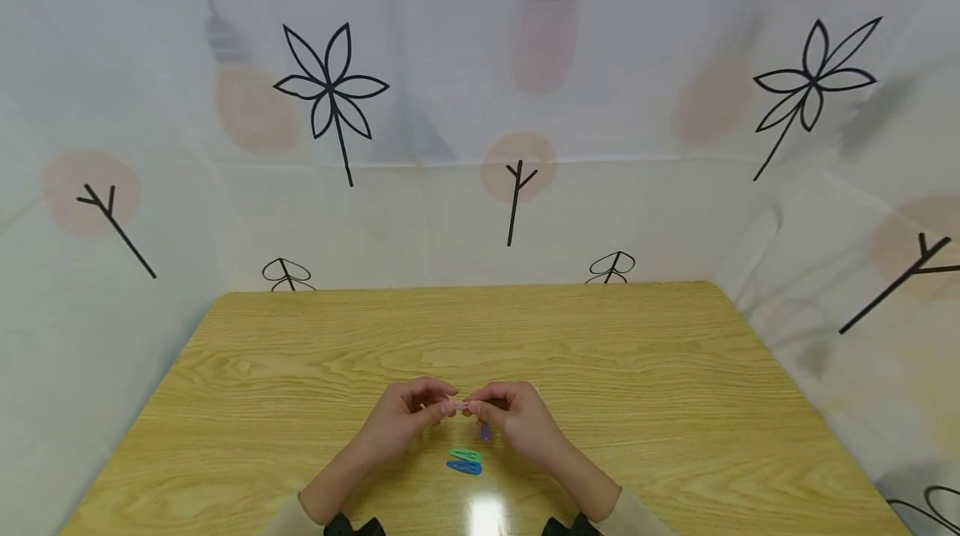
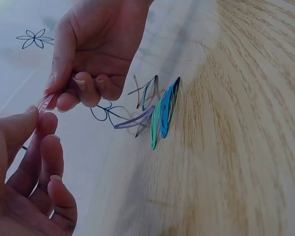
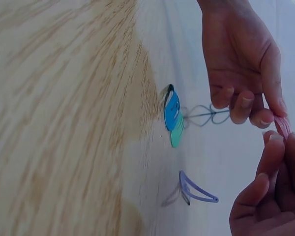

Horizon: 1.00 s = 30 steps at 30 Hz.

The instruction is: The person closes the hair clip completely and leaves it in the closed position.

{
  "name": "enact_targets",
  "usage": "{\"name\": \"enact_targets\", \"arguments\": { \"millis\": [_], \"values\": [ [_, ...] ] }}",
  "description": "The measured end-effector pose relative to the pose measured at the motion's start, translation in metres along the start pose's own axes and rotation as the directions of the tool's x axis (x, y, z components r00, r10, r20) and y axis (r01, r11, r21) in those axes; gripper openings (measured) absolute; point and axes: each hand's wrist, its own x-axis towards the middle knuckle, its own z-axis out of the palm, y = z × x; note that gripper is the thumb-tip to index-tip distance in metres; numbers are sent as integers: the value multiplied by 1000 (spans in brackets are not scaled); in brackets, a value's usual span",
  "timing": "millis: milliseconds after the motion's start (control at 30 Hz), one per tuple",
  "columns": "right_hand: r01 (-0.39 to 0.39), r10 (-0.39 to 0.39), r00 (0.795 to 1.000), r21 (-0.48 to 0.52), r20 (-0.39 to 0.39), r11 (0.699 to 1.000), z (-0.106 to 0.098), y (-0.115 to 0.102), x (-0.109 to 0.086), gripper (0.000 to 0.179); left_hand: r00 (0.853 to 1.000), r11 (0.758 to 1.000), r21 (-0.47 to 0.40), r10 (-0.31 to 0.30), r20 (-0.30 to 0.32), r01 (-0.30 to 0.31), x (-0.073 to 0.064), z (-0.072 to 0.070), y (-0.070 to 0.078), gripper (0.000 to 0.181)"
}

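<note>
Both hands meet over the table and pinch a small pink hair clip (image 1: 461,406) between thumbs and fingertips. My left hand (image 1: 408,413) grips one end and my right hand (image 1: 519,418) the other, so the fingers cover much of the clip (image 3: 282,126). Just below the right hand lies a purple hair clip (image 1: 485,432); its parts look spread apart in the right wrist view. Closer to me, a green hair clip (image 1: 466,454) and a blue hair clip (image 1: 464,468) lie side by side, touching or nearly so.
The wood-grain table (image 1: 300,353) extends around the hands on all sides. A pale cloth (image 1: 420,219) printed with flowers and twigs hangs behind it and at both sides. Light glares off the tabletop near its front edge.
</note>
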Motion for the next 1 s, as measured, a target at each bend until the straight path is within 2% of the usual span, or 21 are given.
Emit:
{"name": "enact_targets", "arguments": {
  "millis": [233, 467, 667, 1000],
  "values": [
    [-53, 55, 998, 41, -43, 998, 2, -1, 0, 19, 999, 1000, 9, -9, -32, 9, 0, 2, 2, 28],
    [-121, 122, 991, 20, -64, 993, 4, -4, -1, 25, 999, 1000, 25, -13, -44, 14, 1, 3, 0, 24],
    [-150, 151, 987, 19, -53, 988, 5, -4, -2, 25, 998, 998, 61, -6, -55, 9, 2, 3, -2, 20],
    [-172, 172, 985, 125, 12, 977, 7, -6, -1, 25, 997, 995, 90, 39, -69, -33, 0, 4, -3, 20]
  ]
}}
